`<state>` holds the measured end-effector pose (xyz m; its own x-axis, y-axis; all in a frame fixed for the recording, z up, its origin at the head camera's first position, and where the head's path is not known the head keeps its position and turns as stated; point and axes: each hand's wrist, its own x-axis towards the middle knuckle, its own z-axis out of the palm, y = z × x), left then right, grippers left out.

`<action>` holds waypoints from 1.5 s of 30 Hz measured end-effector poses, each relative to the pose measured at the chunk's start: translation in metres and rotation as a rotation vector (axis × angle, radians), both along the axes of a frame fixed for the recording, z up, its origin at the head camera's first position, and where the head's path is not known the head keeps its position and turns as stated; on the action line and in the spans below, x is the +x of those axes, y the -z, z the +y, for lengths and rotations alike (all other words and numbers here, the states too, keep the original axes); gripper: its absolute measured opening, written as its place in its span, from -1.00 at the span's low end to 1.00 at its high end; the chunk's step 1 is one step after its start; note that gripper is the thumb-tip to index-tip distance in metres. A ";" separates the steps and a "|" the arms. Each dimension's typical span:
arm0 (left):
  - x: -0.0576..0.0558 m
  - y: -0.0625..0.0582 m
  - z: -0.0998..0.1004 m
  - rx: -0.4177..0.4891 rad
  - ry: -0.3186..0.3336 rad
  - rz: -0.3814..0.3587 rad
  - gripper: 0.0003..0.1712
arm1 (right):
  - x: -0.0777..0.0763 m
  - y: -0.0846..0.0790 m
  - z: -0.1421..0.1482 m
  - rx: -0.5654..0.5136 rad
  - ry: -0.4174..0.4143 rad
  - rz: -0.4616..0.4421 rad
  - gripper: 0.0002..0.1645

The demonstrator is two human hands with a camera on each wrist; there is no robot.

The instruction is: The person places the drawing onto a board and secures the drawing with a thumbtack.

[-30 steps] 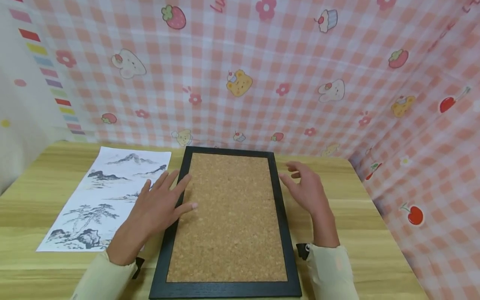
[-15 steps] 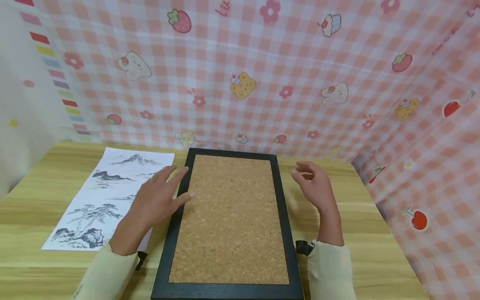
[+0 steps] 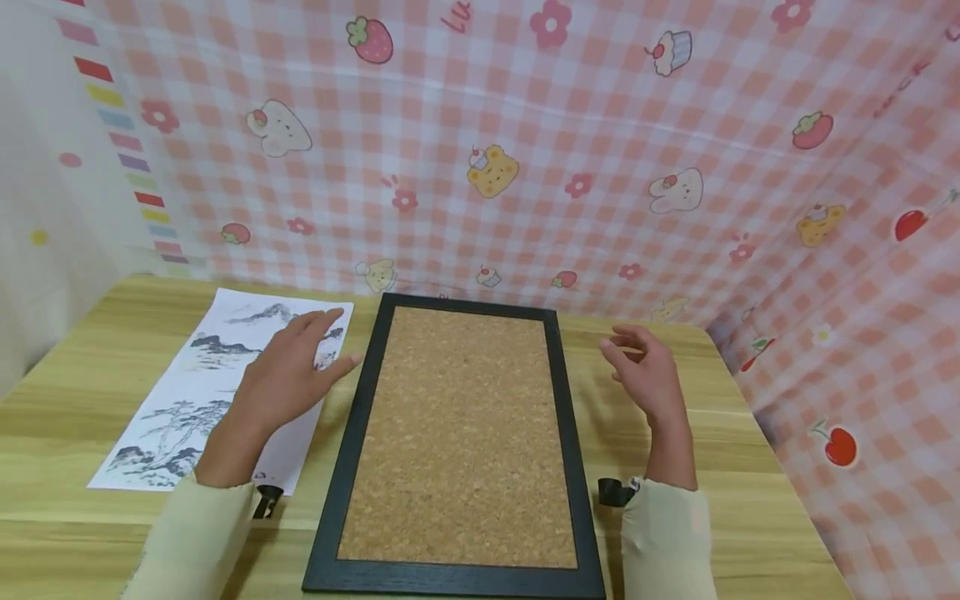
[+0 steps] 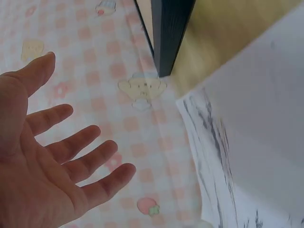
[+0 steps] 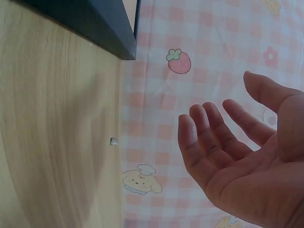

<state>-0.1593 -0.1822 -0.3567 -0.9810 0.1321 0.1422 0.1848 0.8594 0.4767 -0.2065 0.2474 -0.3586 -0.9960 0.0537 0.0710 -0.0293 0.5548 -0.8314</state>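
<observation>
A: Starting on the left, what lies on the wooden table [image 3: 738,475]?

B: A white sheet [image 3: 232,371] bearing dark mountains and trees, partly covered from view by the left hand [image 3: 288,371]

A: How is that hand held?

B: Raised over the sheet, fingers spread and thumb well out, its tip near the next thing along

A: Which is?

B: A cork board [image 3: 457,442] in a black frame [image 3: 356,446], lying in the middle of the table with a strip of bare wood between it and the sheet

A: And past the board?

B: The right hand [image 3: 645,375], just beside the frame and apart from it, fingers loosely bent, thumb standing away from them

A: Furthest right?

B: Pink checked cloth [image 3: 862,350], dotted with cherries and strawberries, hanging along that side and across the back too
</observation>
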 end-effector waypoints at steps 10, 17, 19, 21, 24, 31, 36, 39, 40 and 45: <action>-0.009 -0.006 -0.023 0.069 -0.088 -0.010 -0.12 | -0.004 0.001 0.005 -0.048 0.024 -0.014 -0.32; -0.008 -0.002 -0.038 0.094 -0.149 0.001 -0.11 | -0.006 0.003 0.003 -0.082 0.023 -0.052 -0.31; -0.008 0.000 -0.043 0.101 -0.163 0.002 -0.11 | -0.007 0.004 0.002 -0.088 0.027 -0.060 -0.30; -0.009 0.001 -0.047 0.105 -0.179 -0.001 -0.10 | -0.008 0.004 0.001 -0.089 0.033 -0.065 -0.30; -0.009 0.004 -0.053 0.112 -0.197 -0.011 -0.09 | -0.010 0.005 0.002 -0.087 0.040 -0.063 -0.31; -0.009 0.008 -0.063 0.150 -0.227 -0.012 -0.08 | -0.011 0.009 0.007 -0.101 0.040 -0.074 -0.30; -0.008 0.014 -0.069 0.185 -0.233 -0.012 -0.10 | -0.009 0.019 0.012 -0.109 0.033 -0.090 -0.31; -0.010 0.015 -0.072 0.203 -0.239 -0.023 -0.10 | -0.009 0.021 0.013 -0.122 0.046 -0.097 -0.31; -0.011 0.016 -0.073 0.210 -0.237 -0.022 -0.10 | -0.010 0.022 0.012 -0.137 0.049 -0.101 -0.31; -0.016 0.020 -0.077 0.223 -0.231 -0.034 -0.11 | -0.010 0.023 0.011 -0.229 0.058 -0.131 -0.29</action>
